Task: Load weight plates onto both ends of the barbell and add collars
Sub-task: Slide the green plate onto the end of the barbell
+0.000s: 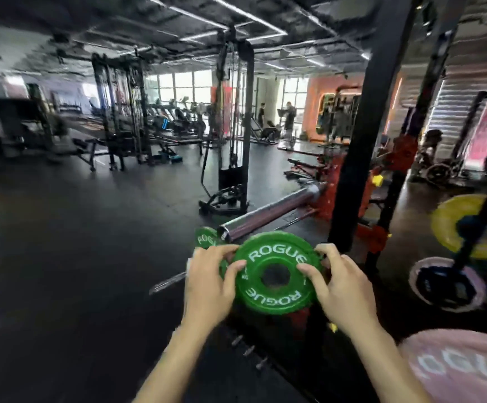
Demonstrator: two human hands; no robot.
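My left hand [210, 283] and right hand [338, 289] grip the round green Rogue plate [275, 273] just below the chrome barbell sleeve [268, 212].

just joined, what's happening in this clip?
A person in a gym holds a small green plate marked ROGUE, the left hand gripping its left edge and the right hand its right edge. The plate is not yet on the barbell sleeve, whose bare end points toward them just above the plate. A second green plate shows behind the left hand. No collar can be seen. A yellow plate sits on a rack to the right.
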